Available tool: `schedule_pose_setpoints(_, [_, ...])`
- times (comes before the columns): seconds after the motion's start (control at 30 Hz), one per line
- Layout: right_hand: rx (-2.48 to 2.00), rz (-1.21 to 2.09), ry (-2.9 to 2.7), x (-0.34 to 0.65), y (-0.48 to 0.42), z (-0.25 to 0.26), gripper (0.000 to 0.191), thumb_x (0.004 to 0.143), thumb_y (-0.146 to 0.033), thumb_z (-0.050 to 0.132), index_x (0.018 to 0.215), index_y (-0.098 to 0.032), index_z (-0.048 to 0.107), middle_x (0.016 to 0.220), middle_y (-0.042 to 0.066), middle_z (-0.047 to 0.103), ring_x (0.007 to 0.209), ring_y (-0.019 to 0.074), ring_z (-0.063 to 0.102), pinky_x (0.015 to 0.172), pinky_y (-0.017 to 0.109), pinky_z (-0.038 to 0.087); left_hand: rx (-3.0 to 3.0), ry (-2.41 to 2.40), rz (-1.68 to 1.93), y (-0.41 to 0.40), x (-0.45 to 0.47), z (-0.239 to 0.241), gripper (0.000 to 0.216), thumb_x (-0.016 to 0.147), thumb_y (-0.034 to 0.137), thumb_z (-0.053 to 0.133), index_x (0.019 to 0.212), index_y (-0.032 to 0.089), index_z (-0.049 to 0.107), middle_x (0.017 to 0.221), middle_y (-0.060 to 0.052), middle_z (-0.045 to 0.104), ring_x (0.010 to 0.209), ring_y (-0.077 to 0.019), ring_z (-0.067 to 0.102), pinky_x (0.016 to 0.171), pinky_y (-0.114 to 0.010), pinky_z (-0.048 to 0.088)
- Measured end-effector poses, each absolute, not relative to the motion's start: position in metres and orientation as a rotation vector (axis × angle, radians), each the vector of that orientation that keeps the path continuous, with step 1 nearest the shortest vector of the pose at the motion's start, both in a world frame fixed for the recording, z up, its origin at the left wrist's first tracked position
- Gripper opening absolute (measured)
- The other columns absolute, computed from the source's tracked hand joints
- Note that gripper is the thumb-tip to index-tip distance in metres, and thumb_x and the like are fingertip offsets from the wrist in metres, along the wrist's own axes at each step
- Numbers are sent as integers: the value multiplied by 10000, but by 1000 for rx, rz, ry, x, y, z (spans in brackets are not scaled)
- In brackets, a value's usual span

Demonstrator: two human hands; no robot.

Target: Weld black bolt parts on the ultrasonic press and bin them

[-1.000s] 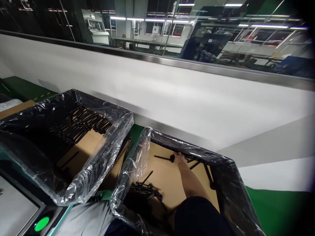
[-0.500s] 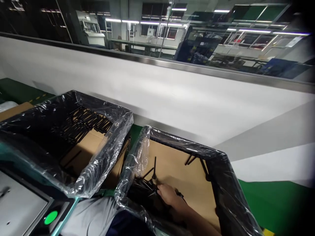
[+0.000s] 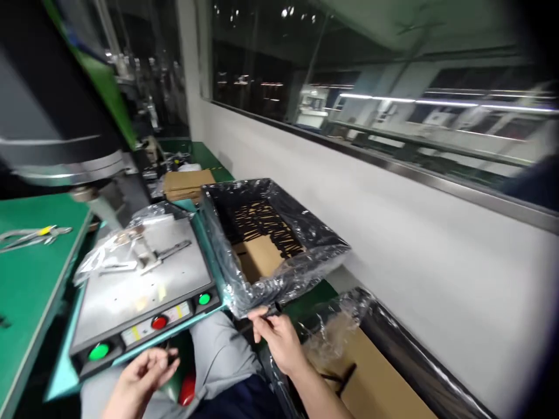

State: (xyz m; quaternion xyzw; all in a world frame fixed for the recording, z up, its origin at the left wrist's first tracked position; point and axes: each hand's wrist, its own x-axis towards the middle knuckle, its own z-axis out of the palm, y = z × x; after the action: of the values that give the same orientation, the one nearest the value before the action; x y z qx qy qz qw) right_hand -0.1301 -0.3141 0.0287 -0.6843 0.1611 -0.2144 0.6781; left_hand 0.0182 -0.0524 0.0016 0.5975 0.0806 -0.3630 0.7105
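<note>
My right hand (image 3: 282,343) is closed in a pinch beside the near corner of the left lined bin (image 3: 301,267). Dark bits at its fingertips look like a thin black part, partly hidden by the fingers and blurred. My left hand (image 3: 146,375) hangs over my lap in front of the press, fingers curled and thumb against them; what it holds, if anything, I cannot make out. Many thin black rod-like parts (image 3: 286,241) lie in rows on cardboard in the left bin. A few more black parts (image 3: 347,378) lie in the right bin (image 3: 406,331).
A press with a metal bed (image 3: 174,279) stands to the left, with green buttons (image 3: 204,299) and a red button (image 3: 159,322). Pliers (image 3: 43,233) lie on a green table (image 3: 26,291). Stacked cardboard (image 3: 187,181) sits behind. A white wall (image 3: 371,203) runs along the right.
My view has swung left towards the press. My right hand has come out of the right bin, up and towards the left bin's corner. My left hand has come into view.
</note>
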Motion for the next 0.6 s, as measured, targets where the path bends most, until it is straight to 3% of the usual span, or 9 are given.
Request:
schedule_pose_setpoints(0.07, [-1416,-437,230,-95,-285,31,347,935,-516,615,1013,-186,685,626,3,616,507,144,558,514,265,479,1191,182,-797,-44,22,13,349,550,336,916,730,133,697,989,-113,741,1112,-318,661,1039,-377,511])
schedule_pose_setpoints(0.13, [-1388,-293,51,-74,-262,34,317,947,-462,624,1134,-209,661,837,69,707,664,187,648,562,286,529,1105,189,-729,-34,25,24,336,583,268,910,824,124,725,1008,-112,741,1074,-294,681,1057,-389,497])
schedule_pose_setpoints(0.2, [-1442,-132,-178,-62,-246,37,354,964,-415,611,1280,-253,613,1125,123,689,881,230,676,685,342,576,1037,198,-626,-25,27,32,333,601,228,904,867,126,732,1004,-101,742,1022,-275,702,1046,-406,506])
schedule_pose_setpoints(0.3, [-1438,83,-432,-51,-231,33,397,1007,-389,535,1399,-328,528,1291,119,614,891,211,685,739,371,588,959,206,-487,-15,29,37,297,613,207,897,844,132,726,985,-87,743,974,-254,715,998,-400,536])
schedule_pose_setpoints(0.37, [-1385,164,-401,-45,-222,25,366,995,-404,555,1351,-322,573,1256,117,633,839,211,700,666,345,592,938,216,-427,-10,30,37,292,613,211,896,834,132,723,980,-88,742,957,-252,719,966,-394,553])
schedule_pose_setpoints(0.47, [-1487,96,-217,-35,-213,16,340,921,-460,653,1187,-248,661,978,99,705,750,239,694,569,324,566,922,245,-339,-3,31,36,302,592,221,903,817,129,725,984,-91,744,941,-252,722,960,-401,557])
schedule_pose_setpoints(0.53, [-1740,3,-178,-27,-209,16,256,926,-459,630,1014,-229,701,845,74,673,759,247,663,631,349,554,915,264,-301,1,32,36,320,573,224,910,821,125,733,983,-96,748,935,-250,722,981,-409,545])
schedule_pose_setpoints(0.6, [-1981,-43,-229,-18,-205,21,254,960,-419,559,847,-227,682,845,67,630,811,243,621,722,360,525,913,274,-286,5,32,37,350,556,224,916,843,121,744,1009,-110,751,942,-250,719,998,-415,533])
